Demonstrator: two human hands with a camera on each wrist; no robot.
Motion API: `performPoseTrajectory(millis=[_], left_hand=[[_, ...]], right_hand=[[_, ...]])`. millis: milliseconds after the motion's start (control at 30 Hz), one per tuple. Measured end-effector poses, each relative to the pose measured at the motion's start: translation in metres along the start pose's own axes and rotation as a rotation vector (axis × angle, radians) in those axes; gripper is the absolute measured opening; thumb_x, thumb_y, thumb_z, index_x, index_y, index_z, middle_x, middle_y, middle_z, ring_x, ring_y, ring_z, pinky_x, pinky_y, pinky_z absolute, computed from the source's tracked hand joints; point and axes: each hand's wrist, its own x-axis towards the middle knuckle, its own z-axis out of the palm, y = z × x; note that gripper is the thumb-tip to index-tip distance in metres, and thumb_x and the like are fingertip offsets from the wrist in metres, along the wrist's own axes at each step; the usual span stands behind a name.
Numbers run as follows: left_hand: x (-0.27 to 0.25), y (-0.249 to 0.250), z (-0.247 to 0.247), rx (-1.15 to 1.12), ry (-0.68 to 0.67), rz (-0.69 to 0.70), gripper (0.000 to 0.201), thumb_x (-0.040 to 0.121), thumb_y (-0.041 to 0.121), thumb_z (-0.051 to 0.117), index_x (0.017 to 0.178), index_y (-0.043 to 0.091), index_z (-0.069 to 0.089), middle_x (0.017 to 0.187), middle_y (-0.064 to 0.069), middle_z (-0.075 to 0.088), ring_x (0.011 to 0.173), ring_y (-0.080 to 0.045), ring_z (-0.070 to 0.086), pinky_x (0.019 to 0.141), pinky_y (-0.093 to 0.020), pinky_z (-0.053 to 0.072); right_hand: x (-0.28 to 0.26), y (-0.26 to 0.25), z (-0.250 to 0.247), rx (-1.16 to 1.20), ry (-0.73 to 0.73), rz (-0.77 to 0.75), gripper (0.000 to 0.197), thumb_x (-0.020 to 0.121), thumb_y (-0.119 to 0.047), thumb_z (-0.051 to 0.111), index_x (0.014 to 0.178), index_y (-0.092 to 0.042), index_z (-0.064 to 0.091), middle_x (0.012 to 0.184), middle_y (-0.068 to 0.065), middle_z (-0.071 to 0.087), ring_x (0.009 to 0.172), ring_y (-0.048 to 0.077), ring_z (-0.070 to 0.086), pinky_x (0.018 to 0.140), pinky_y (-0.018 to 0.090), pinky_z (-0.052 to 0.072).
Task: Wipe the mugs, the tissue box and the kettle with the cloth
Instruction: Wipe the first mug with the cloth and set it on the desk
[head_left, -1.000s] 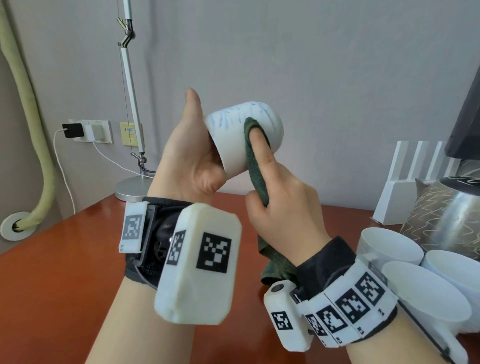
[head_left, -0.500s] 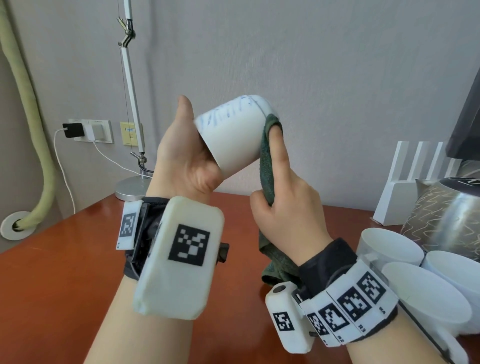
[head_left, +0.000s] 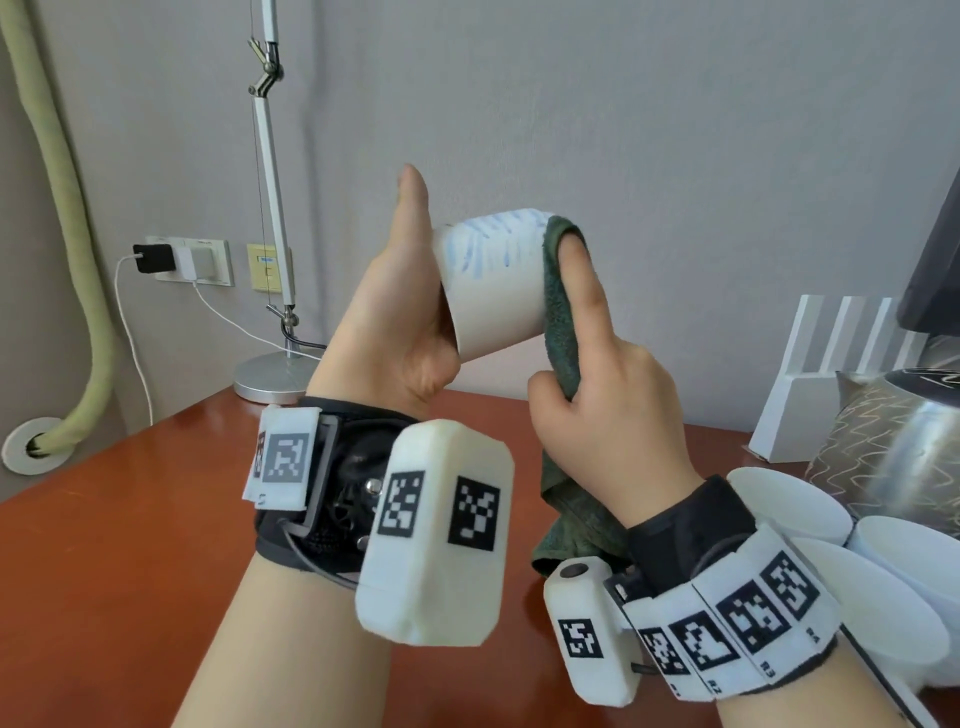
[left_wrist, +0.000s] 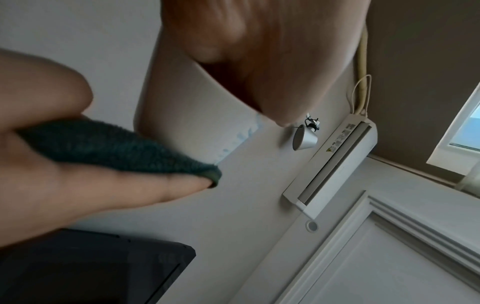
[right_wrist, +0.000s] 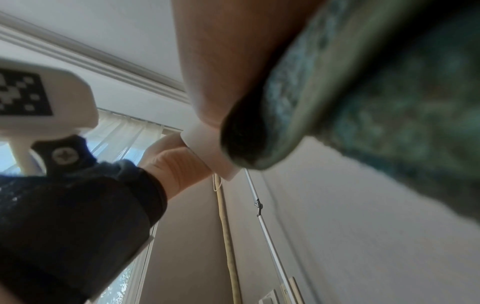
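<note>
My left hand (head_left: 400, 322) holds a white mug (head_left: 493, 291) with blue scribbles up in the air, tipped on its side with its base toward the right. My right hand (head_left: 597, 395) grips a dark green cloth (head_left: 561, 317) and presses it with the index finger against the mug's base. The left wrist view shows the mug (left_wrist: 187, 115) and the cloth (left_wrist: 109, 148) under a finger. The cloth (right_wrist: 389, 92) fills the right wrist view, blurred. Three more white mugs (head_left: 795, 509) stand at the right, in front of the steel kettle (head_left: 893, 441). The tissue box is out of view.
The red-brown table (head_left: 130, 545) lies below my hands. A desk lamp base (head_left: 270, 379) stands at the back edge, with a wall socket and charger (head_left: 176, 260) behind. A white router (head_left: 852, 374) and a dark monitor edge (head_left: 935, 260) are at the far right.
My left hand has turned the mug and shifted it slightly, and my right index finger with the cloth has slid from the mug's side round to its base.
</note>
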Motion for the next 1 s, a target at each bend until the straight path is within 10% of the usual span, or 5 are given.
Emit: performPoseTrajectory(millis=[367, 567, 900, 1000], left_hand=[[0.001, 0.001, -0.001, 0.019, 0.024, 0.047, 0.079, 0.097, 0.066, 0.023, 0.102, -0.001, 0.064, 0.099, -0.018, 0.074, 0.094, -0.025, 0.072, 0.087, -0.037, 0.057], [0.000, -0.001, 0.001, 0.175, 0.102, 0.092, 0.072, 0.097, 0.065, 0.026, 0.100, 0.005, 0.066, 0.088, -0.011, 0.075, 0.085, -0.021, 0.074, 0.076, -0.034, 0.058], [0.001, 0.004, -0.006, 0.027, 0.056, 0.024, 0.085, 0.095, 0.069, 0.024, 0.123, -0.004, 0.057, 0.111, -0.022, 0.070, 0.104, -0.028, 0.069, 0.091, -0.040, 0.054], [0.000, 0.000, 0.000, 0.122, 0.108, 0.038, 0.077, 0.096, 0.066, 0.027, 0.108, 0.000, 0.063, 0.095, -0.016, 0.075, 0.089, -0.023, 0.073, 0.079, -0.034, 0.059]], right_hand=[[-0.004, -0.005, 0.005, -0.003, -0.015, -0.060, 0.087, 0.069, -0.006, 0.053, 0.145, -0.029, 0.017, 0.061, -0.007, 0.038, 0.045, 0.018, 0.036, 0.042, 0.022, 0.025], [0.001, -0.001, -0.006, 0.008, -0.018, -0.019, 0.089, 0.070, -0.010, 0.048, 0.144, -0.037, 0.009, 0.052, -0.016, 0.025, 0.043, 0.004, 0.029, 0.041, 0.017, 0.021], [-0.005, -0.012, 0.007, 0.016, -0.074, -0.067, 0.087, 0.069, -0.007, 0.050, 0.146, -0.030, 0.017, 0.055, -0.015, 0.024, 0.041, 0.013, 0.029, 0.039, 0.018, 0.021], [-0.002, -0.009, -0.001, -0.007, -0.051, -0.044, 0.088, 0.068, -0.008, 0.050, 0.145, -0.034, 0.015, 0.053, -0.015, 0.025, 0.040, 0.009, 0.026, 0.040, 0.018, 0.021]])
